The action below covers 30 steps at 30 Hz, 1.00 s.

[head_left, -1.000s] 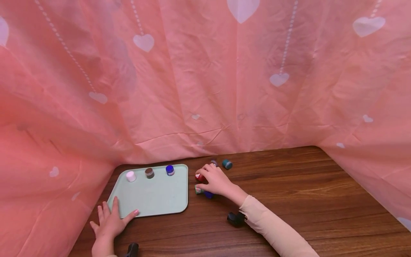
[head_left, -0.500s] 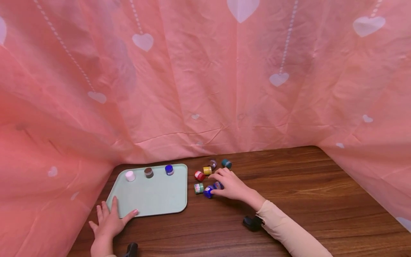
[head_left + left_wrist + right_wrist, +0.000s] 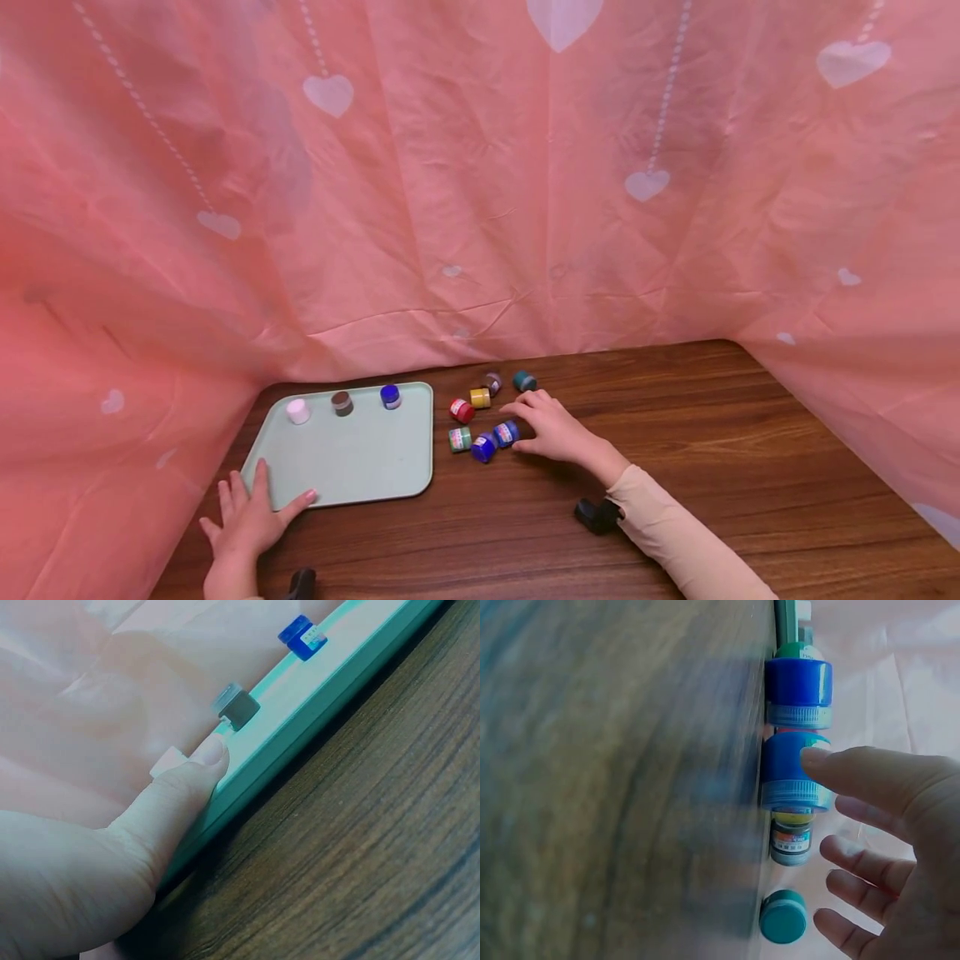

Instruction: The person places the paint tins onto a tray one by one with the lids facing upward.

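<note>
Here, in the lower left of the head view, a bare left hand [image 3: 243, 525] rests on the near left corner of a pale green rectangular tray [image 3: 345, 462], its fingers spread wide and its thumb on the near rim. Along the tray's far side, three small jars stand upright in a row, well apart: a pinkish-white jar [image 3: 297, 411] at the left, a dark brown jar [image 3: 342, 403] in the middle and a deep blue jar [image 3: 390, 396] at the right.

Just below the centre of the frame, a bare right hand [image 3: 555, 429] hovers with its fingers loosely bent and apart, holding nothing. Its thumb is right by a blue plastic jar with a printed label [image 3: 506, 432], lying on its side; whether they touch I cannot tell. To the left of that jar lie a glossy dark-blue jar [image 3: 483, 447] and a green jar with a pale label [image 3: 460, 439]. Above these are a red jar [image 3: 461, 410], a yellow jar [image 3: 480, 398], a greyish-purple jar [image 3: 492, 382] and, farthest right, a teal jar [image 3: 524, 381].

Everything sits on a dark brown wood-grain table [image 3: 712, 425], before a pink fabric curtain with white hearts [image 3: 480, 183].
</note>
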Motion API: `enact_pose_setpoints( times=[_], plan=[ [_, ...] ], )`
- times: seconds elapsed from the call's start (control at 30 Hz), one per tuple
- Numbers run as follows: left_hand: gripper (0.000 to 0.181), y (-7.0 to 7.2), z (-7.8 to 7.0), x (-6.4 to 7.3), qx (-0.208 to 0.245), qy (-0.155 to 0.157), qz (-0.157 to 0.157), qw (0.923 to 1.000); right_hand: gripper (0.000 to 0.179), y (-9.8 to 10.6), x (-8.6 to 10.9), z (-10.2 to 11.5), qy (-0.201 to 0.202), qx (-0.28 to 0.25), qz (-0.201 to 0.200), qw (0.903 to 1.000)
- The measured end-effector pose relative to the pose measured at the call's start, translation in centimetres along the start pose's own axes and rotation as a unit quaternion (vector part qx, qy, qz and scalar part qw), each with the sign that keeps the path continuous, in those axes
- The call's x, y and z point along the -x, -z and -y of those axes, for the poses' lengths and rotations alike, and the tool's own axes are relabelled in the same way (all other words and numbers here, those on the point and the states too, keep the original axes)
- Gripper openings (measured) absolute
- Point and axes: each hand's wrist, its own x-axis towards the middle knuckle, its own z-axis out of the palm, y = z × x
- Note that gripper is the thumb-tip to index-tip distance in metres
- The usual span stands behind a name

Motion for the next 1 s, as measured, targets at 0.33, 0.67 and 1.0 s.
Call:
enact_pose_setpoints(
  times=[0.33, 0.67, 1.0],
  plan=[
    [0.130, 0.12, 0.00, 0.06, -0.002, -0.003, 0.001, 1.0000, 0.045, -0.27, 0.15, -0.31, -0.008, -0.001, 0.025, 0.9996],
    [0.129, 0.08, 0.05, 0.05, -0.001, -0.004, 0.001, 1.0000, 0.036, -0.23, 0.07, -0.43, -0.014, 0.013, 0.022, 0.9996],
    [0.130, -0.04, 0.08, -0.03, -0.001, -0.003, -0.003, 1.0000, 0.031, -0.47, 0.01, -0.66, -0.042, 0.015, 0.046, 0.9979]
  ],
)
